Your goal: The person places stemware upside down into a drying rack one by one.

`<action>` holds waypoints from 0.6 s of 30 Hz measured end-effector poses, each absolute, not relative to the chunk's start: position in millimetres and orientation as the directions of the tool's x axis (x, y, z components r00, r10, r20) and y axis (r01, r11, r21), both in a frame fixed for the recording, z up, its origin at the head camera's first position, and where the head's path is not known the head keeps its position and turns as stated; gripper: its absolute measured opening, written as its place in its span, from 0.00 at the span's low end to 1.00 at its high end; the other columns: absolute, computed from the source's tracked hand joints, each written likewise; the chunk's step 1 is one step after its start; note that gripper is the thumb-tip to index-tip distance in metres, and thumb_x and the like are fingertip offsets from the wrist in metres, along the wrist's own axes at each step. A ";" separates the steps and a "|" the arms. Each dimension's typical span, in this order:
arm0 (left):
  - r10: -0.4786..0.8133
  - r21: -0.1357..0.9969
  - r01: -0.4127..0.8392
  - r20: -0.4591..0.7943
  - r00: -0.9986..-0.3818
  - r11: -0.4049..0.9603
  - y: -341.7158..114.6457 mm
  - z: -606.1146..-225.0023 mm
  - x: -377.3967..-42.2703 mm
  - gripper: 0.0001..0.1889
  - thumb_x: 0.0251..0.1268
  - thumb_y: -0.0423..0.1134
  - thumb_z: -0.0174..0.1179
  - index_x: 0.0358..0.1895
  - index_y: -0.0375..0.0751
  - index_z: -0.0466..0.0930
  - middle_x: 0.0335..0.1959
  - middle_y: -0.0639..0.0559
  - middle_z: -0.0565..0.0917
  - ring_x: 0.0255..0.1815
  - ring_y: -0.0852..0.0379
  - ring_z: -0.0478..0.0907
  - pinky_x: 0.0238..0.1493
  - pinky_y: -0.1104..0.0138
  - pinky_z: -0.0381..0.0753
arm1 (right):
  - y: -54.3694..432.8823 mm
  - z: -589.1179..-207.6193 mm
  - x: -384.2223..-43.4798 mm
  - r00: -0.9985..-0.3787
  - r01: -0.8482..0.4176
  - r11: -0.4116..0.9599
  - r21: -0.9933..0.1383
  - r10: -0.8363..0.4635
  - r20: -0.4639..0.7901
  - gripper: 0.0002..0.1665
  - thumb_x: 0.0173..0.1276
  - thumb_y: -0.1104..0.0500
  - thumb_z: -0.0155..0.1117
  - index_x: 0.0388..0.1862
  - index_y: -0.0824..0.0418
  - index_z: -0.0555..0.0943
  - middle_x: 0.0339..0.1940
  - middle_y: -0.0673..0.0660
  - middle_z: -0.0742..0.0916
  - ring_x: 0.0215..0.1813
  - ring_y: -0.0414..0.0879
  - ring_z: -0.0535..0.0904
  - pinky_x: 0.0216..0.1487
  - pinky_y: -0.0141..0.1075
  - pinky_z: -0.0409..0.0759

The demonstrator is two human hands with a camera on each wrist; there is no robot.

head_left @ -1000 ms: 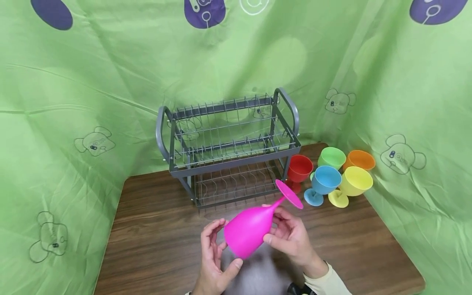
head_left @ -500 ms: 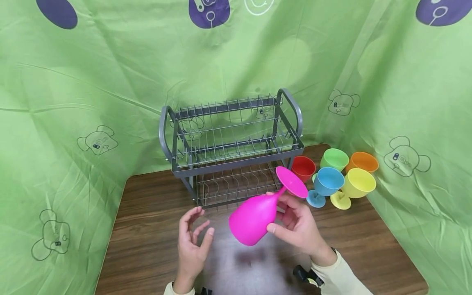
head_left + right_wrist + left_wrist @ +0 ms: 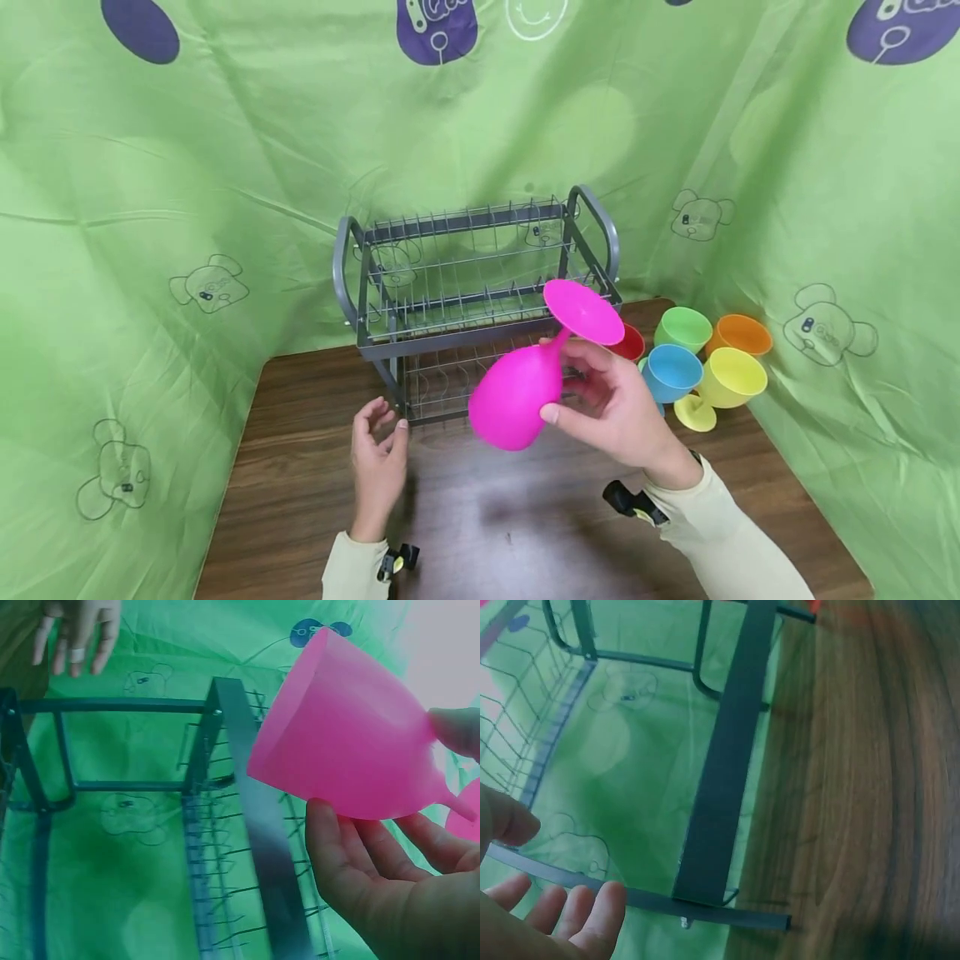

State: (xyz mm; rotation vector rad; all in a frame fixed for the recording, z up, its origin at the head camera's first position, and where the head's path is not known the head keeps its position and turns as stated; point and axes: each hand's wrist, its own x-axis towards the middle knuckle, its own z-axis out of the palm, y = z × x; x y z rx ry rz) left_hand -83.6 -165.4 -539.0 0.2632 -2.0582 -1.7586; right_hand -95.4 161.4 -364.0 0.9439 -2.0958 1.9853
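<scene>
My right hand [image 3: 618, 408] grips a bright pink goblet [image 3: 516, 400] around its bowl near the stem. The goblet is tilted upside down, its foot up and to the right, its mouth down and left. In the head view it overlaps the front right of a grey two-tier dish rack [image 3: 457, 338]. The right wrist view shows thumb and fingertips on opposite sides of the pink goblet [image 3: 345, 735]. Near the rack's front left corner, my left hand [image 3: 377, 462] holds nothing, its fingers loosely bent. In the left wrist view those fingers [image 3: 609, 911] overlap the rack's lower frame.
Right of the rack several goblets stand upright and close together: red [image 3: 630, 342], green [image 3: 681, 327], blue [image 3: 672, 372], orange [image 3: 742, 333] and yellow [image 3: 732, 377]. Green printed cloth [image 3: 480, 125] surrounds the brown wooden table [image 3: 300, 467] at the back and sides.
My left hand has let go of the pink goblet's bowl and moved left towards the rack corner. My right hand has lifted the goblet up and forward, towards the rack.
</scene>
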 end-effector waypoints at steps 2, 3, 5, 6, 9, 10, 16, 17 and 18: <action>-0.412 0.973 0.112 0.187 -0.892 0.201 -167.0 -541.9 -90.4 0.26 0.72 0.27 0.64 0.71 0.37 0.70 0.65 0.42 0.77 0.65 0.43 0.77 0.51 0.81 0.82 | 160.0 -353.8 -99.5 -0.798 -0.502 -0.025 -0.865 -0.373 0.473 0.38 0.54 0.79 0.76 0.65 0.68 0.77 0.59 0.54 0.87 0.59 0.48 0.86 0.54 0.43 0.91; -0.415 0.972 0.114 0.192 -0.889 0.206 -168.0 -542.9 -93.9 0.27 0.72 0.27 0.64 0.71 0.36 0.69 0.66 0.40 0.77 0.65 0.42 0.77 0.51 0.81 0.82 | 159.0 -348.5 -101.7 -0.795 -0.505 -0.016 -0.863 -0.380 0.472 0.38 0.54 0.78 0.76 0.65 0.68 0.78 0.59 0.54 0.87 0.58 0.48 0.86 0.54 0.43 0.91; -0.429 0.970 0.120 0.201 -0.881 0.209 -171.5 -544.5 -99.9 0.27 0.72 0.27 0.64 0.72 0.36 0.69 0.65 0.39 0.77 0.65 0.41 0.77 0.51 0.81 0.81 | 155.9 -337.9 -106.8 -0.790 -0.509 -0.004 -0.861 -0.396 0.468 0.37 0.56 0.77 0.76 0.66 0.66 0.77 0.59 0.54 0.87 0.58 0.48 0.86 0.54 0.43 0.91; -0.436 0.970 0.121 0.204 -0.877 0.210 -173.6 -545.5 -102.9 0.27 0.72 0.27 0.63 0.72 0.36 0.69 0.66 0.39 0.77 0.66 0.40 0.77 0.52 0.82 0.81 | 154.1 -332.6 -109.4 -0.786 -0.511 0.002 -0.860 -0.406 0.466 0.37 0.57 0.76 0.76 0.67 0.66 0.77 0.60 0.55 0.86 0.58 0.49 0.86 0.54 0.43 0.91; -0.434 0.972 0.130 0.205 -0.877 0.196 -178.7 -546.7 -113.1 0.26 0.72 0.27 0.63 0.72 0.34 0.69 0.66 0.38 0.77 0.67 0.39 0.76 0.53 0.83 0.80 | 150.9 -316.7 -118.3 -0.782 -0.510 0.022 -0.860 -0.429 0.453 0.37 0.59 0.74 0.77 0.68 0.64 0.77 0.60 0.56 0.86 0.57 0.50 0.87 0.53 0.44 0.91; -0.429 0.973 0.129 0.201 -0.880 0.191 -180.5 -547.2 -116.0 0.26 0.73 0.27 0.63 0.71 0.34 0.70 0.66 0.37 0.77 0.68 0.38 0.76 0.54 0.82 0.81 | 149.4 -311.4 -121.5 -0.779 -0.512 0.028 -0.858 -0.437 0.450 0.36 0.59 0.73 0.77 0.68 0.64 0.78 0.61 0.57 0.86 0.57 0.50 0.87 0.54 0.45 0.91; -0.405 0.974 0.105 0.180 -0.896 0.200 -186.5 -551.7 -126.8 0.25 0.73 0.26 0.62 0.72 0.36 0.72 0.65 0.34 0.79 0.67 0.35 0.78 0.52 0.83 0.80 | 136.2 -282.0 -142.4 -0.761 -0.552 0.134 -0.823 -0.485 0.431 0.36 0.62 0.65 0.79 0.69 0.60 0.78 0.63 0.55 0.86 0.59 0.49 0.86 0.54 0.42 0.91; -0.406 0.973 0.110 0.185 -0.895 0.201 -186.2 -551.5 -127.7 0.25 0.74 0.25 0.62 0.71 0.35 0.73 0.64 0.32 0.80 0.66 0.35 0.79 0.51 0.84 0.79 | 133.2 -278.0 -146.5 -0.758 -0.561 0.157 -0.813 -0.493 0.428 0.36 0.62 0.63 0.80 0.69 0.60 0.79 0.63 0.54 0.86 0.60 0.48 0.86 0.53 0.41 0.91; -0.409 0.972 0.118 0.193 -0.892 0.202 -185.4 -550.5 -128.1 0.24 0.74 0.24 0.61 0.70 0.34 0.73 0.63 0.31 0.80 0.64 0.35 0.80 0.50 0.84 0.79 | 130.0 -274.2 -150.7 -0.754 -0.570 0.176 -0.803 -0.500 0.425 0.36 0.62 0.62 0.80 0.69 0.60 0.79 0.63 0.54 0.86 0.60 0.47 0.86 0.52 0.41 0.92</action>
